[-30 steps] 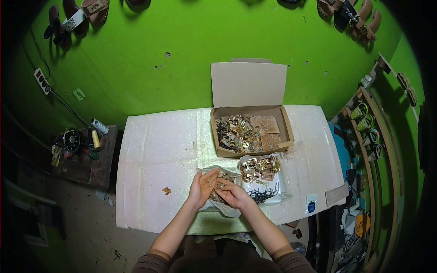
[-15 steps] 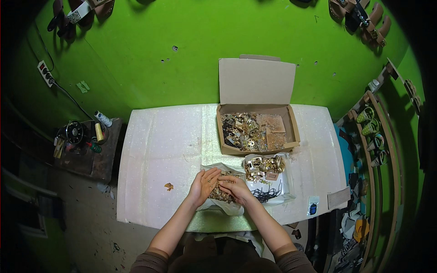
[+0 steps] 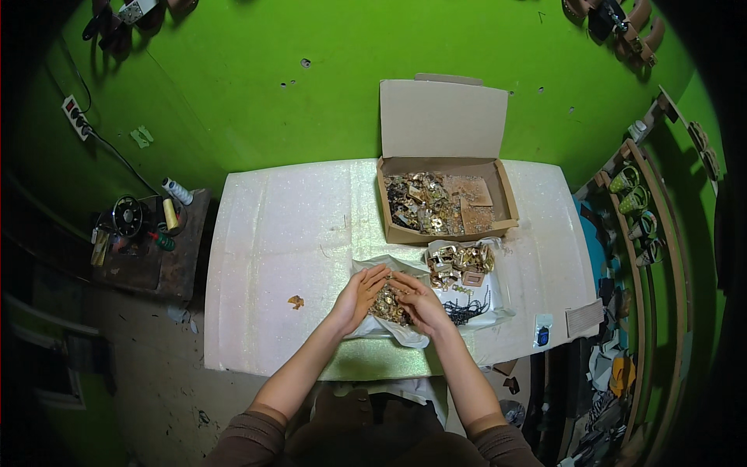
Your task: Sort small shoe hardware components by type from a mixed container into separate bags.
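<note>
My left hand (image 3: 360, 299) leans over the left side of a white plastic sheet or bag (image 3: 406, 335), its fingers stretched out and tilted toward the other hand. Between my hands lies a heap of small gold and brown metal trimmings (image 3: 388, 306) on the plastic. My right hand (image 3: 422, 303) is over the heap's right side, fingers extended and slightly bent. The fingertips of both hands come close together at the far side of the heap. Whether any tiny piece sits against the palms cannot be made out.
Right of my hands, a white tray (image 3: 498, 274) carries gold buckles (image 3: 459, 265) and black beaded strands (image 3: 468, 309). Behind stands an open cardboard box (image 3: 447, 236) of mixed metal trimmings. A brown scrap (image 3: 296, 302) and a small blue-marked packet (image 3: 543, 331) lie on the table (image 3: 264, 233).
My left hand has turned from palm upward to palm inward, and the fingertips of both hands have drawn nearer each other. The whole view has tilted slightly, shifting the table upward in it.
</note>
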`<control>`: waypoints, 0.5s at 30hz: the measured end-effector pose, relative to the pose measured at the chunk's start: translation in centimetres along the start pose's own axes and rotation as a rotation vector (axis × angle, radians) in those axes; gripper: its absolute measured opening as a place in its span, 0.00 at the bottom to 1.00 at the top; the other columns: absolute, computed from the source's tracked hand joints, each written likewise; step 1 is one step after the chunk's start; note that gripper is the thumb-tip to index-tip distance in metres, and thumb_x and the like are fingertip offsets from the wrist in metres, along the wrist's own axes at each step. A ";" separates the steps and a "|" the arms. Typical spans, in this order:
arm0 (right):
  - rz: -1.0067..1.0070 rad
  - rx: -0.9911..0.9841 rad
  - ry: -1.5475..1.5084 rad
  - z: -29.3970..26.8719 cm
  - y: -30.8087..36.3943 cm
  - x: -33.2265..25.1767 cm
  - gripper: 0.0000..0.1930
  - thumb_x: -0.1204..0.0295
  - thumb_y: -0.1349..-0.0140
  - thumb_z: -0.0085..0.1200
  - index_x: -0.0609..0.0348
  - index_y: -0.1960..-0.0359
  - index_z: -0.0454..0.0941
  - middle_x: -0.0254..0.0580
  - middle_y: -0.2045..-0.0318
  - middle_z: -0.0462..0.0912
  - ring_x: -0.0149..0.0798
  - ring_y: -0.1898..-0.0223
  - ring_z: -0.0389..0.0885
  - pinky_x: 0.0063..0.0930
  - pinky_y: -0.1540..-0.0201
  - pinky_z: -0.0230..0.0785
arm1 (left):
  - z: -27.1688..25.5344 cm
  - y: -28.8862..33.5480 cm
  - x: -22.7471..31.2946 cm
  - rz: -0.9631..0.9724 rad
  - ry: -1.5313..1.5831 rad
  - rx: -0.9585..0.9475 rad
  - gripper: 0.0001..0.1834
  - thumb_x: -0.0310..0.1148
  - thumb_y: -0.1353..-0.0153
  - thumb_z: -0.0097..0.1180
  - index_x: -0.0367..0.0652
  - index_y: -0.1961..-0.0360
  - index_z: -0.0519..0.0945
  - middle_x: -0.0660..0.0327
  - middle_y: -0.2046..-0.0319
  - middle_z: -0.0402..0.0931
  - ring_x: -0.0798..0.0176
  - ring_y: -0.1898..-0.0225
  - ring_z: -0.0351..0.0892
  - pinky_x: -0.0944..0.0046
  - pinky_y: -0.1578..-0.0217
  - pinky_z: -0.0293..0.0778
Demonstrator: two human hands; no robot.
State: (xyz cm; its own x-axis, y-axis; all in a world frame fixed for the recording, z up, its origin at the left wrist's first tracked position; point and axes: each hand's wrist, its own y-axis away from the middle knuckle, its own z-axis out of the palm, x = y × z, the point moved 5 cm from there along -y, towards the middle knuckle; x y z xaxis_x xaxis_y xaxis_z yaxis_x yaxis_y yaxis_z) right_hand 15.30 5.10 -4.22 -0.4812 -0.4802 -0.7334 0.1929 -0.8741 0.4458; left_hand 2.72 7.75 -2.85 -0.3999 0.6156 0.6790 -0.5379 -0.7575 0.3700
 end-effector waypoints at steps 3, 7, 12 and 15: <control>-0.066 -0.057 0.026 -0.1 0.1 -0.1 0.29 0.90 0.53 0.35 0.62 0.46 0.59 0.46 0.47 0.64 0.34 0.44 0.60 0.17 0.49 0.56 | 1.0 0.6 -0.2 -0.039 -0.002 0.036 0.26 0.45 0.38 0.27 0.42 0.43 0.57 0.58 0.44 0.56 0.59 0.43 0.54 0.63 0.44 0.48; -0.026 -0.087 0.112 0.3 0.3 -0.1 0.32 0.93 0.58 0.33 0.62 0.46 0.60 0.45 0.46 0.63 0.36 0.41 0.57 0.23 0.43 0.48 | 1.3 1.2 -0.4 -0.028 -0.093 0.129 0.24 0.43 0.38 0.29 0.43 0.44 0.58 0.60 0.46 0.59 0.62 0.49 0.61 0.65 0.48 0.56; -0.023 -0.210 0.095 0.1 0.8 -0.1 0.32 0.92 0.61 0.31 0.65 0.48 0.62 0.44 0.47 0.64 0.36 0.42 0.58 0.24 0.41 0.46 | 2.1 1.4 -1.1 -0.054 -0.157 0.319 0.23 0.42 0.38 0.29 0.44 0.44 0.60 0.62 0.46 0.60 0.64 0.45 0.57 0.66 0.47 0.51; 0.010 -0.256 0.101 -0.6 1.1 -1.2 0.31 0.91 0.59 0.32 0.65 0.48 0.62 0.43 0.47 0.65 0.35 0.43 0.58 0.24 0.42 0.48 | 3.4 0.9 -0.1 0.045 -0.196 0.313 0.24 0.43 0.38 0.30 0.44 0.44 0.60 0.62 0.45 0.59 0.65 0.43 0.53 0.64 0.45 0.46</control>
State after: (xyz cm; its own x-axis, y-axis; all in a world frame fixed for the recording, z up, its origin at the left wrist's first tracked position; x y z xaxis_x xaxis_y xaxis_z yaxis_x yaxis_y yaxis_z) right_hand 16.61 4.72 -3.16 -0.3927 -0.4822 -0.7832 0.4132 -0.8533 0.3182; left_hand 4.78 6.28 -0.44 -0.2517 0.5499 0.7964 -0.2575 -0.8313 0.4926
